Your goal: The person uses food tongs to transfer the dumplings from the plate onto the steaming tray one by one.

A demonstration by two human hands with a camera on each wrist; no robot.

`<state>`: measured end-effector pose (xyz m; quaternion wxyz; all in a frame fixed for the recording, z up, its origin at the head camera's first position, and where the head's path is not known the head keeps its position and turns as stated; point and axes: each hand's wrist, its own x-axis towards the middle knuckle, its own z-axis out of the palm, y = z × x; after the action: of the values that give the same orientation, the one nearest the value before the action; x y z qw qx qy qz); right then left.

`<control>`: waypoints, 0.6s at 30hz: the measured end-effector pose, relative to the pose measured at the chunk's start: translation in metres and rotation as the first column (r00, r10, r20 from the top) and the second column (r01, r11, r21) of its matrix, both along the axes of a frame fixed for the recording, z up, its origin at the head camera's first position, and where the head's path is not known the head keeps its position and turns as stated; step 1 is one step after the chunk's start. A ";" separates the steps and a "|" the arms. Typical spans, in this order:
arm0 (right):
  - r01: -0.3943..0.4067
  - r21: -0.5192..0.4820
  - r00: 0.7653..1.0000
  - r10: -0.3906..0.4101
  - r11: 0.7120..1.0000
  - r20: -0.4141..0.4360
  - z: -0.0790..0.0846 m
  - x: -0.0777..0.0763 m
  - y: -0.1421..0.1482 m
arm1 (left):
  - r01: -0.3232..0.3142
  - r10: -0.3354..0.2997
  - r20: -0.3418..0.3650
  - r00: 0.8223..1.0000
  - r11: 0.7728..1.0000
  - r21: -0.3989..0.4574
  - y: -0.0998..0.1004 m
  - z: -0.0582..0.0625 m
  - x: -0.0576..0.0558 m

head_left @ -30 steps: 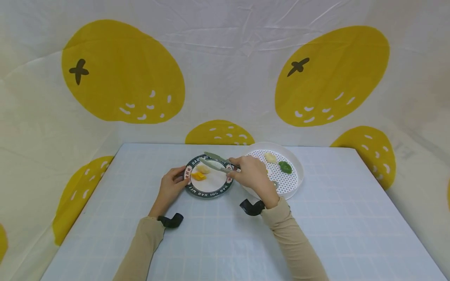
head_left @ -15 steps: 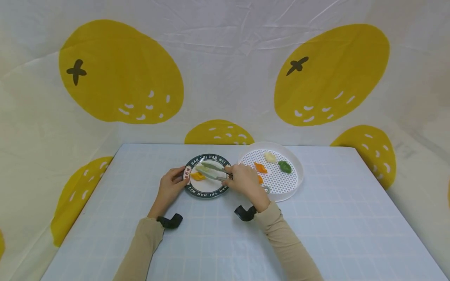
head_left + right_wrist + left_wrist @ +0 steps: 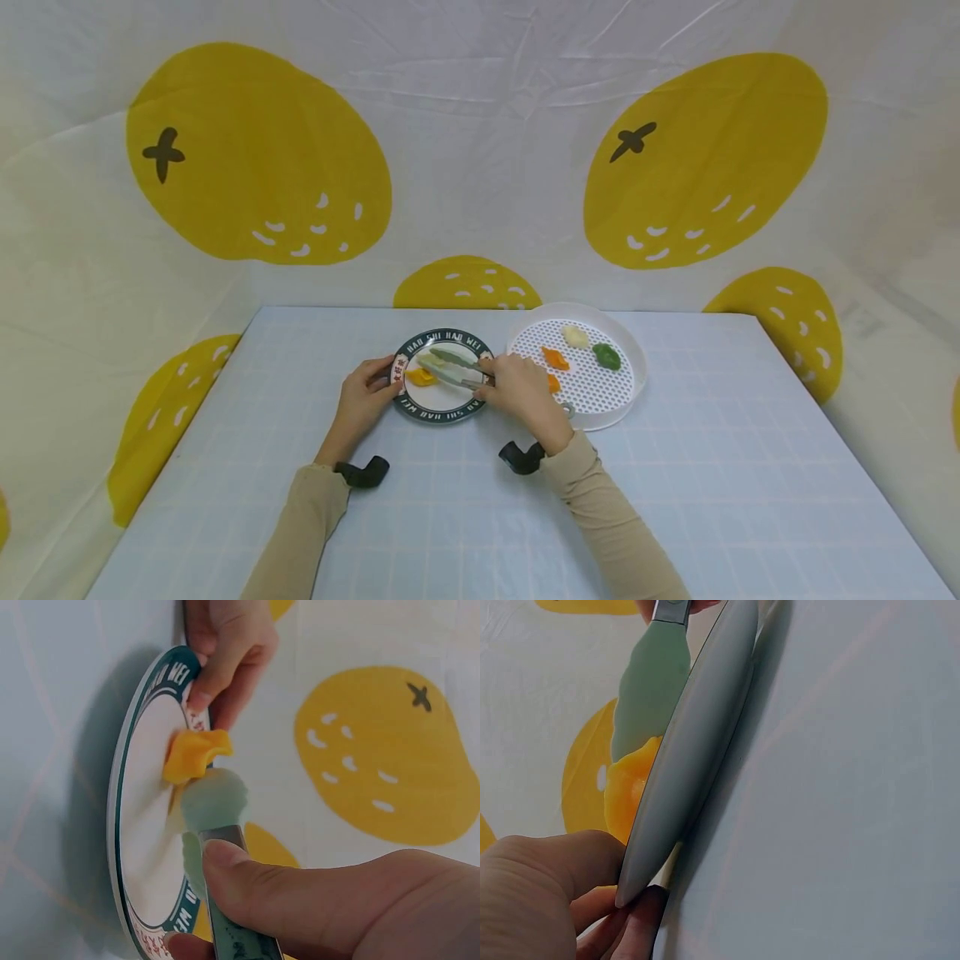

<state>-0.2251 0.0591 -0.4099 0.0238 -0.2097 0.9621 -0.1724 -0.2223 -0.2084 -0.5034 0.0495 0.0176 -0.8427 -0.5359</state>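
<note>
My left hand (image 3: 365,400) grips the left rim of a white plate (image 3: 442,415) with a dark green lettered border, thumb on top and fingers beneath. In my right hand (image 3: 525,390) is a pair of tongs (image 3: 214,799) with pale green scalloped tips. Those tips reach over the plate around a pale dumpling-shaped piece (image 3: 175,816), which they mostly hide. Beside them on the plate lies an orange-yellow dumpling-shaped piece (image 3: 422,377). The left wrist view shows the plate's underside, its held edge raised above the table, and a tong tip behind the orange-yellow piece.
Right of the plate stands a round white perforated tray (image 3: 636,379). It holds a cream piece (image 3: 575,337), a green piece (image 3: 607,357) and two orange pieces (image 3: 555,359), one partly behind my right hand. A pale checked cloth covers the table (image 3: 450,517); a fruit-patterned sheet (image 3: 487,167) hangs behind.
My right hand has moved left and lowered the tongs from above the plate onto the pale piece, their tips closer together. Orange pieces on the tray came into view. The left hand stays put.
</note>
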 end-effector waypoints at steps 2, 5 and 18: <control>0.004 0.002 1.000 -0.004 1.000 -0.001 -0.001 0.000 -0.001 | 0.000 0.000 -0.003 1.000 1.000 0.001 0.000 0.000 0.000; 0.008 -0.005 1.000 -0.008 1.000 0.002 -0.002 0.000 -0.001 | -0.001 0.001 -0.004 1.000 1.000 0.003 0.000 0.000 0.001; 0.027 0.000 1.000 -0.027 1.000 -0.007 -0.002 0.003 0.000 | 0.009 -0.008 -0.020 1.000 1.000 0.007 -0.001 0.001 0.001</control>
<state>-0.2218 0.0589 -0.4114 0.0184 -0.1975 0.9650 -0.1718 -0.2210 -0.2089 -0.5025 0.0555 0.0089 -0.8403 -0.5392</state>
